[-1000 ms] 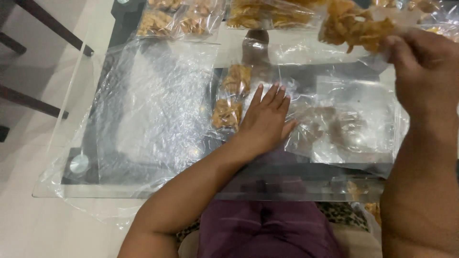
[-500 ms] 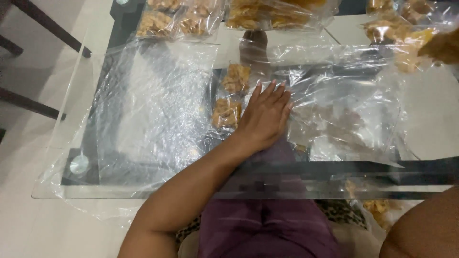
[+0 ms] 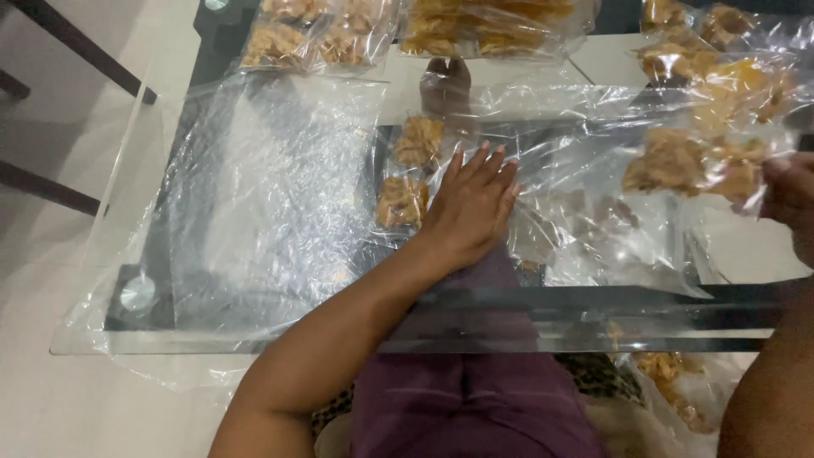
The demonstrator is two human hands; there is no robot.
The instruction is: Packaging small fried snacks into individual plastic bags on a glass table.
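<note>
My left hand (image 3: 468, 203) lies flat, fingers apart, on a clear plastic bag (image 3: 585, 220) spread on the glass table (image 3: 254, 335). Just left of its fingers sit two small packets of golden-brown fried snacks (image 3: 407, 174). My right hand (image 3: 790, 199) is at the right edge of the view and pinches a clump of the same fried snacks (image 3: 691, 165), held over the open bag. Most of the right hand is cut off by the frame.
Filled snack bags (image 3: 483, 24) line the far edge, with more snack bags (image 3: 721, 59) at the back right. A large clear plastic sheet (image 3: 263, 195) covers the left half of the table. Dark chair legs (image 3: 51, 182) stand at left. A bag of snacks (image 3: 674, 386) rests below the table's right side.
My right hand carried its snacks from the upper right, out past the right edge, then back in lower over the bag. My left hand stayed pressed on the bag.
</note>
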